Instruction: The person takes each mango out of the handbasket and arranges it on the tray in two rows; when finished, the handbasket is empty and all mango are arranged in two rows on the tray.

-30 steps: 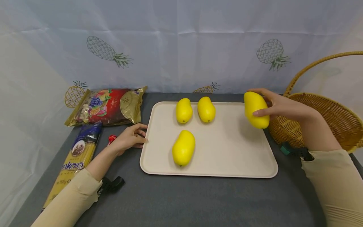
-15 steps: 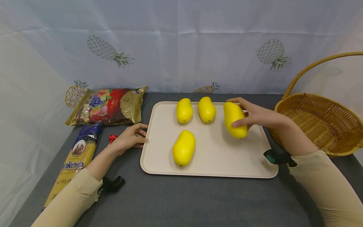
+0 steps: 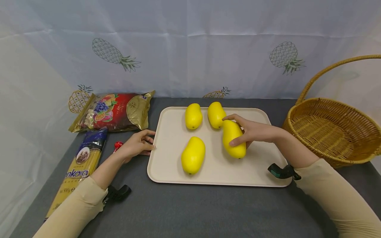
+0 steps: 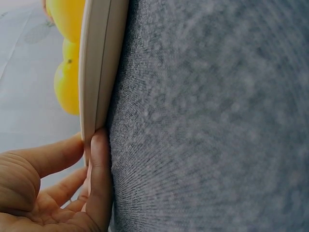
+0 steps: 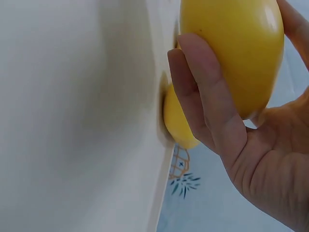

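My right hand [image 3: 253, 131] grips a yellow mango [image 3: 232, 140], thumb on the near side and fingers round the far side. In the right wrist view this mango [image 5: 236, 48] is held just above the tray's surface. Three more mangoes lie on the cream tray [image 3: 166, 132]: a back left one [image 3: 193, 116], a back middle one [image 3: 216, 114] and a front one [image 3: 193, 155]. At the tray's left edge, my left hand [image 3: 137, 143] pinches the rim. The left wrist view shows its thumb [image 4: 60, 154] on the rim and a finger [image 4: 100, 169] low against the tray's side.
To the right of the tray stands a wicker basket [image 3: 336, 155] with a tall handle. A red and gold candy bag [image 3: 119, 110] lies at the back left, with a spaghetti pack [image 3: 80, 165] in front of it. Beside the left wrist is a small red wrapped thing [image 3: 117, 145].
My right hand has carried the mango leftward from beside the basket to over the tray's middle, and lower. The left hand and the other mangoes have stayed put.
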A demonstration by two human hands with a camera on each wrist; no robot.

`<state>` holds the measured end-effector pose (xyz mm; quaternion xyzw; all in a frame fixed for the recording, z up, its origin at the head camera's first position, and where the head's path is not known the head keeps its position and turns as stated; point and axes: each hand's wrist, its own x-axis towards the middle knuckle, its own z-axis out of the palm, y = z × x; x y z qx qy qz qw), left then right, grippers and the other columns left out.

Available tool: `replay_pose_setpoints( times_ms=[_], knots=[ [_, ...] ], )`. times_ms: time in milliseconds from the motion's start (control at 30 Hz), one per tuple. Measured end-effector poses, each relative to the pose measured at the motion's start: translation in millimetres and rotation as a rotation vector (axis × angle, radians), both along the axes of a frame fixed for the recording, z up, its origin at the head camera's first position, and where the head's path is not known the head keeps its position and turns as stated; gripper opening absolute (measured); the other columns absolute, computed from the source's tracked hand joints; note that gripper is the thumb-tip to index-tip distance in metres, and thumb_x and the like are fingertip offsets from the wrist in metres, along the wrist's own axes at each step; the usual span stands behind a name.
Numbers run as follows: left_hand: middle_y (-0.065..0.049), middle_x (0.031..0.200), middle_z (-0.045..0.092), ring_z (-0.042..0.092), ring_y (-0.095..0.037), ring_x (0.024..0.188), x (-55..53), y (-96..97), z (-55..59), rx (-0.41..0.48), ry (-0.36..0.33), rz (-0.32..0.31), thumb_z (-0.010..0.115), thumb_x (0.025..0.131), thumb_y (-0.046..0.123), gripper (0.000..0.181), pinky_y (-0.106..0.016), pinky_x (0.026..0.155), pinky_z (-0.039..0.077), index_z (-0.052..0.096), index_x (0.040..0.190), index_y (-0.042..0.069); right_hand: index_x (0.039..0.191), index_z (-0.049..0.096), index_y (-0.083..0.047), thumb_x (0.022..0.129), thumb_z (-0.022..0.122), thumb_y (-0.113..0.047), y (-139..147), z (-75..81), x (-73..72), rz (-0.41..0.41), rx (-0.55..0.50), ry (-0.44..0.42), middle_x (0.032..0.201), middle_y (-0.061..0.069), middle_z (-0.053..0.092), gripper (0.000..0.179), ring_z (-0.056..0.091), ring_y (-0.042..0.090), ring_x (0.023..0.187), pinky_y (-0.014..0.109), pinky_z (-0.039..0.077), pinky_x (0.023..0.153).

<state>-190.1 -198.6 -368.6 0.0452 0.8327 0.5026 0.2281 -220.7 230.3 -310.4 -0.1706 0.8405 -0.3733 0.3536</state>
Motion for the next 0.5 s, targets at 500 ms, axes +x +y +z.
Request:
replay_pose_setpoints(
  times_ms=[500],
  knots=[
    [-0.013,0.107,0.052,0.061,-0.01,0.083,0.9,0.0,1.9,0.029,0.019,-0.018,0.065,0.093,0.013,0.062,-0.026,0.074,0.06,0.036,0.146,-0.002,0.147,0.019,-0.023,0.081,0.078,-0.044,-20,-16.7,8.4,0.025,0.023,-0.063,0.123,0.016,0.048,0.091,0.06,0.023,0.092,0.035,0.057,0.073]
  ],
)
